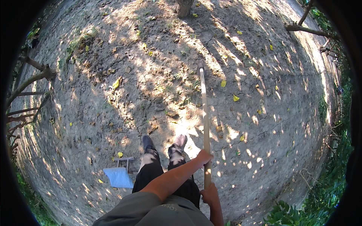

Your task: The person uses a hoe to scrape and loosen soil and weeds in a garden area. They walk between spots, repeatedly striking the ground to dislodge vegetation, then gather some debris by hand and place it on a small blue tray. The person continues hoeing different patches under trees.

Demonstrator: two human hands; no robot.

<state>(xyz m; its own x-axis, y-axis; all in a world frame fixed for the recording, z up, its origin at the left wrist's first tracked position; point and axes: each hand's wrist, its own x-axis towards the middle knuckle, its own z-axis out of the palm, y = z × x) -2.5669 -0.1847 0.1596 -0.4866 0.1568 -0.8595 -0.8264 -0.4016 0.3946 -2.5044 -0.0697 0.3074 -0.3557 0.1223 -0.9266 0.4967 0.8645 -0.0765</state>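
Both of my hands grip the long wooden handle [206, 121] of a hoe-like tool, which reaches forward over the soil to my right. My left hand [204, 157] is closed round the shaft, my left arm crossing in front of my body. Lower down, near the shaft's end, my right hand [209, 194] holds it too. The tool's dark head [200, 66] is at the far end, close to the ground; its exact shape is hard to tell. A patch of weeds and dry leaves [183, 84] lies just left of the head.
A tree trunk [184, 8] stands ahead. Bare branches reach in at the left [31, 79] and upper right [308, 29]. A small stool-like frame with a light blue cover [119, 177] is beside my legs. Green foliage [294, 213] is at the lower right.
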